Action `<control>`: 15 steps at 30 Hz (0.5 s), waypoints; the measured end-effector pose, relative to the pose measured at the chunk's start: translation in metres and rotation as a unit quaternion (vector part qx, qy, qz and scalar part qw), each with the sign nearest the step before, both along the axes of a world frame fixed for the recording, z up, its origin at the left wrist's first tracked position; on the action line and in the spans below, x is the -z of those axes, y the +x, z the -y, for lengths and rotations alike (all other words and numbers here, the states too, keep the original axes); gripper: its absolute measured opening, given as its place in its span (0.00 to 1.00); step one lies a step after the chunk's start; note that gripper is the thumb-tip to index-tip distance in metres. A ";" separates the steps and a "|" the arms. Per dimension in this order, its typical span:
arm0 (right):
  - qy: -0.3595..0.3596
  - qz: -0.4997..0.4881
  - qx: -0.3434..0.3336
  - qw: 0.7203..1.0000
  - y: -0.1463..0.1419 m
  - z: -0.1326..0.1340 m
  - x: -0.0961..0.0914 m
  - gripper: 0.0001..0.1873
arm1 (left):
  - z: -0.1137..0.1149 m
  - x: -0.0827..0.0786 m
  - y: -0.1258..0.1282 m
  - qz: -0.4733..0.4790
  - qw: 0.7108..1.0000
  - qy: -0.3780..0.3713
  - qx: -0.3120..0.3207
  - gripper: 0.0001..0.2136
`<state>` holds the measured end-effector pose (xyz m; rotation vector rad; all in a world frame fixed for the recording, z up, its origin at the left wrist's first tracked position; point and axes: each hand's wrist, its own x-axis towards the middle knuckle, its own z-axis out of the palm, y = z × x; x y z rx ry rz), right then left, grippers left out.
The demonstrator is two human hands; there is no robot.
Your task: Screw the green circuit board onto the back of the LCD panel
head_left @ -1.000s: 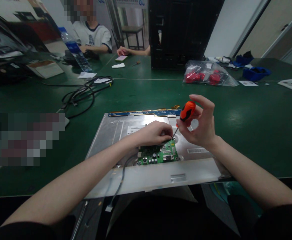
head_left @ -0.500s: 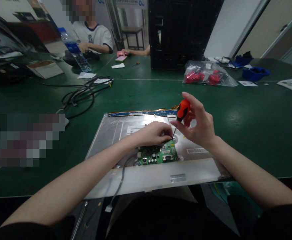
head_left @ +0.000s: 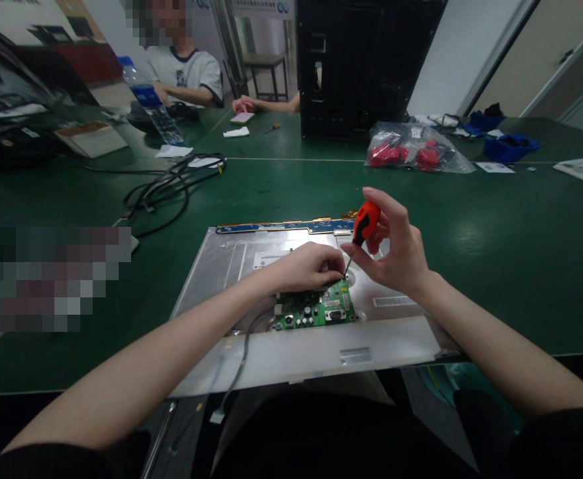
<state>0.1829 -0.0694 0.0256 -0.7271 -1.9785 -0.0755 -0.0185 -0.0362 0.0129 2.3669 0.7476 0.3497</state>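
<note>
My right hand grips a screwdriver with an orange and black handle, its forefinger reaching over the handle's end. The thin shaft slants down to the upper right corner of a green circuit board. My left hand lies over the upper part of that board. Its fingers are curled, with their tips close to the screwdriver's tip; whatever they pinch is hidden. Beneath the board lies a silver display panel, back side up, with a narrow blue board along its far edge.
A grey cable hangs over the panel's front edge. Black cables lie coiled on the green table. Farther back are a water bottle, a large black case and a plastic bag with red items. A person sits opposite.
My right fingers and the screwdriver handle have shifted very slightly, while the tip stays at the same corner of the circuit board. My left hand has not visibly moved.
</note>
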 end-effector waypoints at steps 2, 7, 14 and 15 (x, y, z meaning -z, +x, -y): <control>-0.001 0.001 0.007 1.000 0.000 0.000 0.000 0.38 | 0.000 0.000 0.000 -0.001 1.000 0.000 0.002 0.03; 0.006 0.006 0.006 1.000 -0.002 0.002 -0.004 0.37 | 0.000 -0.002 0.000 -0.005 1.000 -0.003 0.004 0.03; -0.003 -0.006 0.005 1.000 -0.002 0.004 -0.003 0.37 | 0.000 -0.004 -0.001 -0.009 1.000 -0.015 0.012 0.04; -0.005 -0.005 0.005 1.000 -0.002 0.004 -0.003 0.36 | 0.000 -0.004 -0.001 -0.009 1.000 -0.015 0.012 0.04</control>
